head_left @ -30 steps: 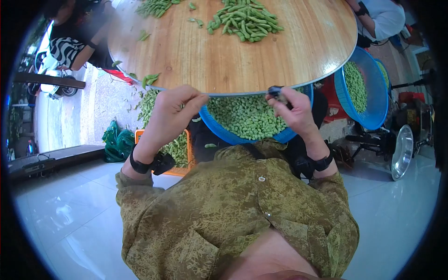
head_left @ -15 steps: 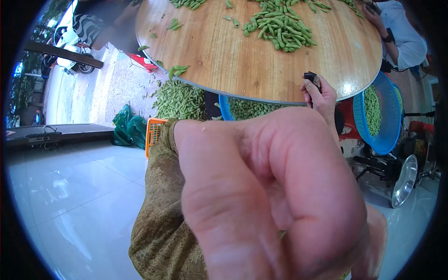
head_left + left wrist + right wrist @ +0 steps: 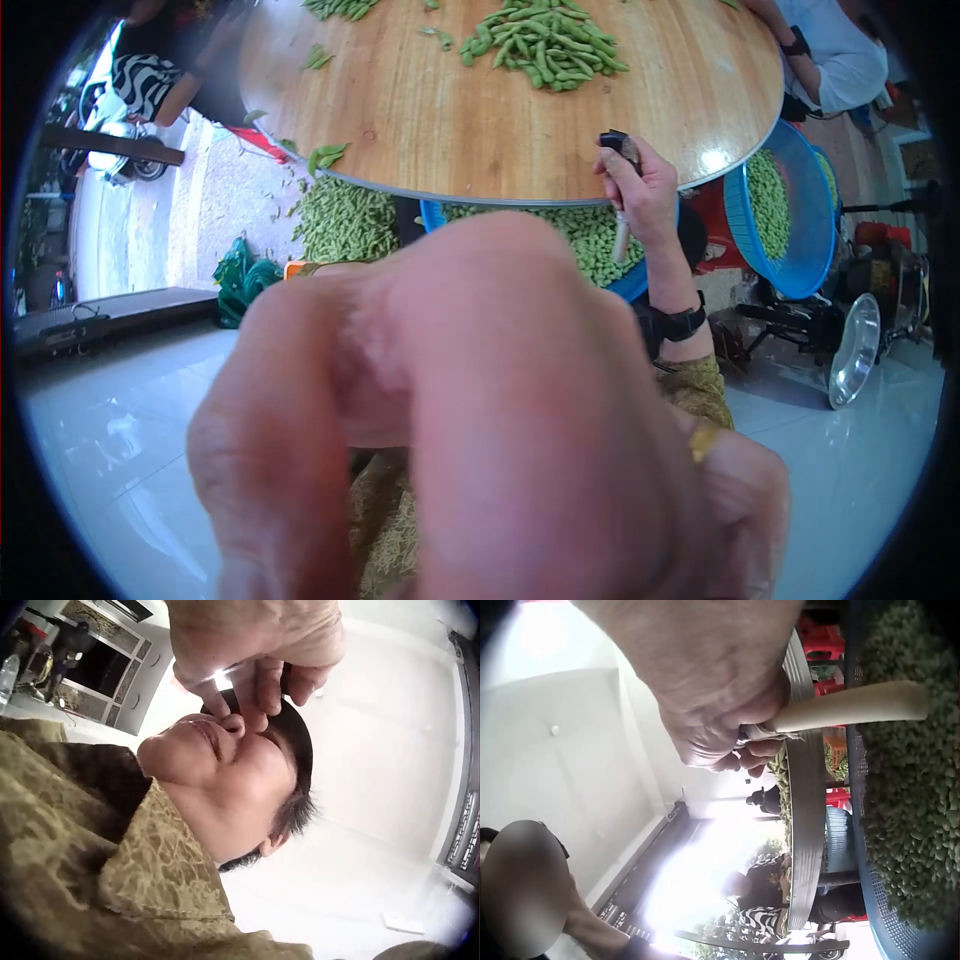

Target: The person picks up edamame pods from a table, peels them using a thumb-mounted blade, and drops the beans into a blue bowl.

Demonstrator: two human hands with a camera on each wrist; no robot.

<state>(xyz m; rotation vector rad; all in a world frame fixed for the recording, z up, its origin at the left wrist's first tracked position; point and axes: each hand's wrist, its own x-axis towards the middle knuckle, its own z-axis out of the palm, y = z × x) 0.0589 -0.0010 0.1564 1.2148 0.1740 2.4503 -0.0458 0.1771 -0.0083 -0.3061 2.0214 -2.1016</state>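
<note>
My left hand (image 3: 480,400) is raised close before the head camera, large and blurred. In the left wrist view that hand (image 3: 259,637) reaches to the person's face, fingertips (image 3: 259,720) at the nose and cap brim. My right hand (image 3: 645,195) is at the near edge of the round wooden table (image 3: 430,150). It grips a pale stick-like handle (image 3: 855,706) that points out over shelled green beans (image 3: 907,810) in a blue basin (image 3: 881,907). A black piece (image 3: 614,140) shows at its fingertips in the head view. Green bean pods (image 3: 545,45) lie heaped on the table.
A second blue basin (image 3: 815,265) of beans stands at the right, near a shiny metal bowl (image 3: 855,350). More pods (image 3: 345,225) are heaped below the table at left, by a green bag (image 3: 240,285). Two other people sit across the table.
The left hand has gone from beside the blue basin up to the face. My right hand has risen slightly to the table edge, still gripping its tool.
</note>
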